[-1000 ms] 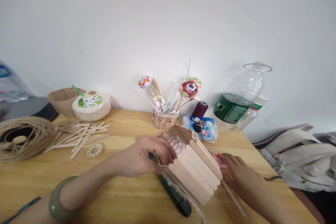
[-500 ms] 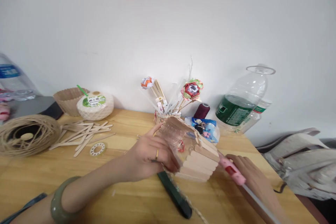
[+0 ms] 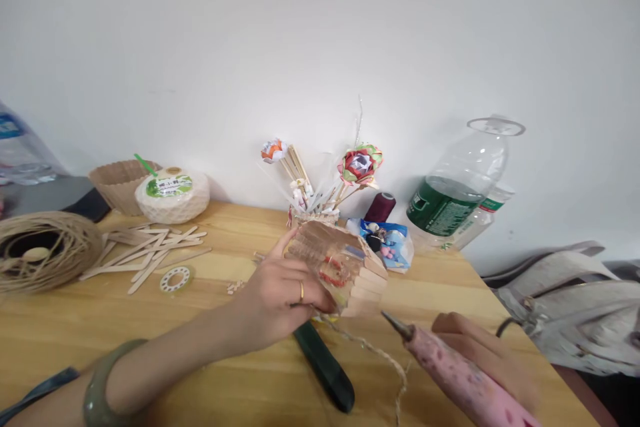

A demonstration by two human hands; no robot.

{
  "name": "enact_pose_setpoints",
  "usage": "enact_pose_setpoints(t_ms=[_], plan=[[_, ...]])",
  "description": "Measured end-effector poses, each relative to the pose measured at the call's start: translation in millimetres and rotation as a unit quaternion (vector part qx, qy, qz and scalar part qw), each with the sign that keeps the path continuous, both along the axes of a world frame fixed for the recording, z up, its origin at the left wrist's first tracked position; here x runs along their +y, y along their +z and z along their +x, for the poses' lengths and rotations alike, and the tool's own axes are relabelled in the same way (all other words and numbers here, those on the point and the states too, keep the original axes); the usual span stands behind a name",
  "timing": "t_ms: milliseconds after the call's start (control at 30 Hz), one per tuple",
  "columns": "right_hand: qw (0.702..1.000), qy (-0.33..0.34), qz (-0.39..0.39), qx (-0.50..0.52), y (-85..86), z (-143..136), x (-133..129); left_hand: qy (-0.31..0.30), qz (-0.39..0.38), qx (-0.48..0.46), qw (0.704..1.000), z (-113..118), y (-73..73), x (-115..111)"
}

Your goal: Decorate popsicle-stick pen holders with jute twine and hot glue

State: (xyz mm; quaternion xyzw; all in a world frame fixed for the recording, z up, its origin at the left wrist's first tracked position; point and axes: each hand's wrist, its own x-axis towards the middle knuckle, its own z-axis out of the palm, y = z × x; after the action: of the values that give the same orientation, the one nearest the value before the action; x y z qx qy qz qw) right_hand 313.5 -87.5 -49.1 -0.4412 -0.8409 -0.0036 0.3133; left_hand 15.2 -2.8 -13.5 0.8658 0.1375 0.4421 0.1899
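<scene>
My left hand (image 3: 285, 293), with a ring on one finger, grips the left rim of a small container (image 3: 367, 287) covered in wooden sticks. The container is tipped so its clear, partly red-marked inside faces me. A braided twine cord (image 3: 373, 347) trails from beside my left fingertips across the table. My right hand (image 3: 480, 353) is wrapped round a pink glue gun (image 3: 457, 373), partly hidden behind it. The gun's metal nozzle points up and left, a short way right of the container. Under my left hand lies a dark green long object (image 3: 325, 367).
On the left are a twine coil (image 3: 50, 250), loose wooden sticks (image 3: 150, 253), a tape roll (image 3: 175, 279) and a white coconut (image 3: 173, 197). Behind stand paper flowers (image 3: 360, 165), a maroon thread spool (image 3: 381, 207), a blue packet (image 3: 385, 243) and a large bottle (image 3: 450, 193).
The glue gun has come away from the container's right side and swung round, its nozzle now in view. The container has turned slightly in my left hand, and more of the cord shows.
</scene>
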Motion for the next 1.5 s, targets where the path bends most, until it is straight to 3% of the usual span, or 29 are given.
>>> enact_pose_setpoints(t_ms=[67,133,333,667,1167,1500], plan=[[0.997,0.072,-0.002,-0.003,7.5,-8,8,0.004,0.006,0.006,1.0,2,-1.0,-1],[0.995,0.099,0.0,-0.002,13.2,-17,12,0.007,0.011,0.008,1.0,3,-1.4,-1],[0.995,0.09,0.045,-0.011,15.1,-34,6,0.011,0.005,0.002,1.0,6,-5.1,0],[0.993,0.075,0.079,-0.041,10.5,-37,3,-0.005,0.017,-0.001,1.0,7,-4.3,0],[0.994,0.071,0.075,-0.03,13.5,-41,1,-0.004,-0.013,0.017,1.0,5,-6.5,-2],[0.995,0.055,0.079,-0.031,15.2,-41,-2,-0.001,0.01,0.002,1.0,7,-4.7,-1]])
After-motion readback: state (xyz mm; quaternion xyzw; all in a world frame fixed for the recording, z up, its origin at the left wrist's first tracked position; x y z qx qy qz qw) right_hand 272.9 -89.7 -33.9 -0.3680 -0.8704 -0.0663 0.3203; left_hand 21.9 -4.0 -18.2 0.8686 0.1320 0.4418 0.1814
